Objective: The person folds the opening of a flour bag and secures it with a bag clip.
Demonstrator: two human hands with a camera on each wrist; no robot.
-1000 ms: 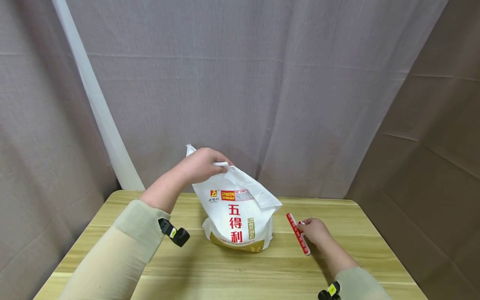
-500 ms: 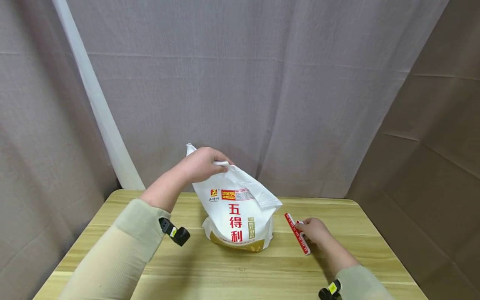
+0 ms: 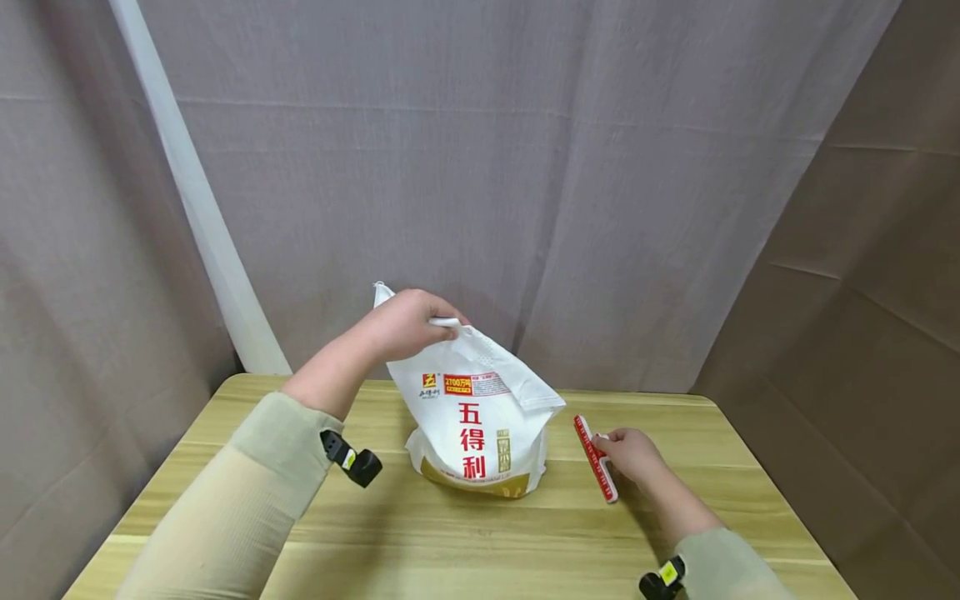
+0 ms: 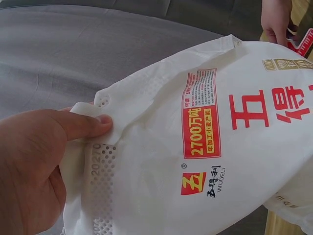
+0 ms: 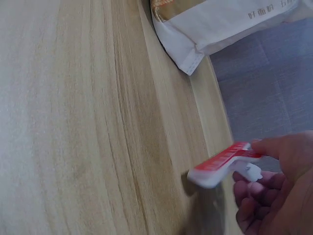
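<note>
On table (image 3: pixel 225 500): L hand (image 3: pixel 401 323) pinching bag (image 3: pixel 472 417) top, R hand (image 3: pixel 633 457) on clip (image 3: pixel 596 458).

The bag (image 3: pixel 480 417) looks like matt white woven plastic or paper, soft and creased, with small perforations near its top edge and flat printed red and gold lettering. The clip (image 3: pixel 595 458) appears to be smooth, slightly glossy plastic in red and white. The table (image 3: pixel 465 542) shows pale wood grain with a smooth, low-sheen finish. The curtain (image 3: pixel 525 167) behind is matt grey cloth, creased.
</note>
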